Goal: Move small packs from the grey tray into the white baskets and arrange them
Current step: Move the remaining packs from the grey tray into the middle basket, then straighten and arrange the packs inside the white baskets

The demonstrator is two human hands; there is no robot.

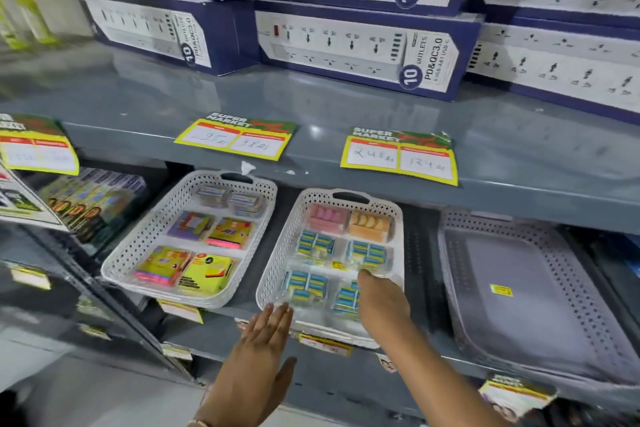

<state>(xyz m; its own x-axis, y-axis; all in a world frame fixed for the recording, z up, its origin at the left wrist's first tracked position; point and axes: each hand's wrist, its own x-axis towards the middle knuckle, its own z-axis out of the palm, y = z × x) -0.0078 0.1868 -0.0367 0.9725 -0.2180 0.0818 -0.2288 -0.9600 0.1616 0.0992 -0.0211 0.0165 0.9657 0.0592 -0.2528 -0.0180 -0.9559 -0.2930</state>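
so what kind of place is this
Most likely a supermarket aisle: handwritten price tags printed "Super Market" hang on the grey shelf edge, boxed power strips are stacked above, and small packs sit in white baskets.

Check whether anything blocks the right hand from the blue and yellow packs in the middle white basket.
Nothing visible does. The right hand is already inside the middle white basket, resting over the front-right blue and yellow pack. The left hand is flat at the basket's front-left rim, holding nothing.

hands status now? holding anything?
Left hand: open, flat, holding nothing, at the front rim of the middle white basket.
Right hand: inside that basket over the blue packs; grip cannot be told.
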